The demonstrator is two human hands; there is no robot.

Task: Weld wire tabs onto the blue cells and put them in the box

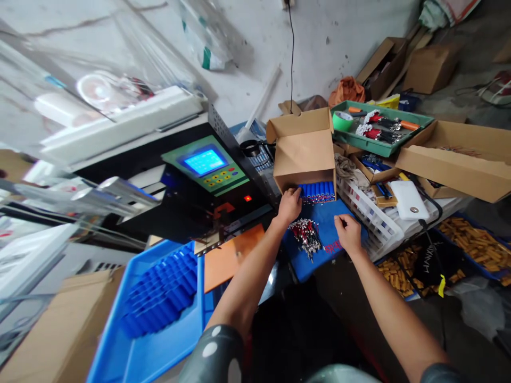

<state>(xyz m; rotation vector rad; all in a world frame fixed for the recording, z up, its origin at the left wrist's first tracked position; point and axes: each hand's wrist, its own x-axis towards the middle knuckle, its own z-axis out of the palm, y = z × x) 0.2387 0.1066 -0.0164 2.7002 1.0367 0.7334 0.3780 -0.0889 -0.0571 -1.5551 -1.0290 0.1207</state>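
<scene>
My left hand (pixel 289 205) reaches to a row of blue cylinders (pixel 317 190) lying at the mouth of an open cardboard box (pixel 304 149), its fingers curled at the leftmost cylinder. My right hand (pixel 348 233) rests on a blue cloth (pixel 325 226), fingers bent, beside a bundle of red and black wired clips (pixel 306 237). Whether either hand grips anything is hidden by the fingers.
A black machine (pixel 187 191) with a lit blue screen (pixel 204 161) stands at left. A blue tray (pixel 159 314) of blue cylinders sits near me. A white basket (pixel 371 213), a white power bank (pixel 409 200), a green tray (pixel 379 130) of tools and several boxes lie at right.
</scene>
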